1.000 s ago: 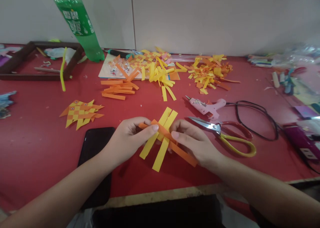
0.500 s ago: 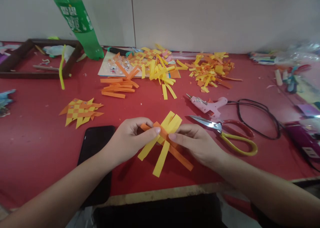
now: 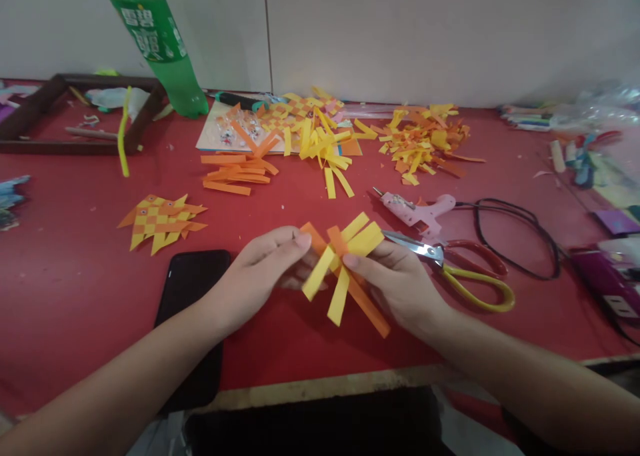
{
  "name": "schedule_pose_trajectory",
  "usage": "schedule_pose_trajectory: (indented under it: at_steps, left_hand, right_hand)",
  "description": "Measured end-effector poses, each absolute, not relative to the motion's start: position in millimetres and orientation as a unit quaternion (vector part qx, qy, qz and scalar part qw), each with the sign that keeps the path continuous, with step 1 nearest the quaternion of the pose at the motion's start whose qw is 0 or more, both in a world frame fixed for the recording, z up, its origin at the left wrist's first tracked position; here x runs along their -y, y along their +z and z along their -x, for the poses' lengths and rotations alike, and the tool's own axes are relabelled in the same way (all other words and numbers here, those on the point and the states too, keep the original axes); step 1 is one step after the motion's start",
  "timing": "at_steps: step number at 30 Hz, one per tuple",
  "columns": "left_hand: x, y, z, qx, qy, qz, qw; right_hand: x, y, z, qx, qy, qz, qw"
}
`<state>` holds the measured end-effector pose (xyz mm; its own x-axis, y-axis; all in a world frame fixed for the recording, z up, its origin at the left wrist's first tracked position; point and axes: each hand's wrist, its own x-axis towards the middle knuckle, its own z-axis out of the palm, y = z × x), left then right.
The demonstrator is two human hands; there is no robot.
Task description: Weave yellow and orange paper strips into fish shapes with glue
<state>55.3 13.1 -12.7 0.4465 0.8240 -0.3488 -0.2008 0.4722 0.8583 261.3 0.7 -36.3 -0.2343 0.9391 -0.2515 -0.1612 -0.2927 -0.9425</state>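
Observation:
Crossed yellow and orange paper strips (image 3: 341,284) are held above the red table near its front edge. My left hand (image 3: 270,263) is closed on the end of an orange strip at the upper left of the bundle. On the other side, my right hand (image 3: 395,279) pinches the strips near their crossing, thumb on top and fingers partly hidden beneath. Yellow ends stick out at the upper right and lower left, and a long orange end points down to the right.
Scissors (image 3: 440,253) and a pink glue gun (image 3: 420,213) lie just beyond my right hand. A black phone (image 3: 193,289) is by my left forearm. Woven paper fish (image 3: 163,223), orange strips (image 3: 237,174), yellow strips (image 3: 325,139), paper scraps (image 3: 425,139) and a green bottle (image 3: 160,43) stand or lie further back.
The strip bundle has turned and shifted slightly right. My left thumb has moved from the middle of the bundle to the orange strip's upper-left end.

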Motion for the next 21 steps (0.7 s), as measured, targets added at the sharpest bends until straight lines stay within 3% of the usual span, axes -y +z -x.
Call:
schedule_pose_trajectory:
  at_steps: [4,13,21]
  left_hand:
    - [-13.5,-13.5,-55.0,-0.389,0.373,-0.379,0.752]
    - [-11.8,-12.3,-57.5,-0.419,0.319,-0.502,0.686]
    - [-9.9,-13.3,-57.8,-0.391,0.318,-0.483,0.716]
  right_hand:
    - [-0.5,-39.6,-260.6,0.397,0.652,0.45,0.463]
    - [2.2,-37.7,-260.5,0.485,0.631,0.423,0.432]
    - [3.9,-33.4,-262.1,0.5,0.66,0.409,0.383]
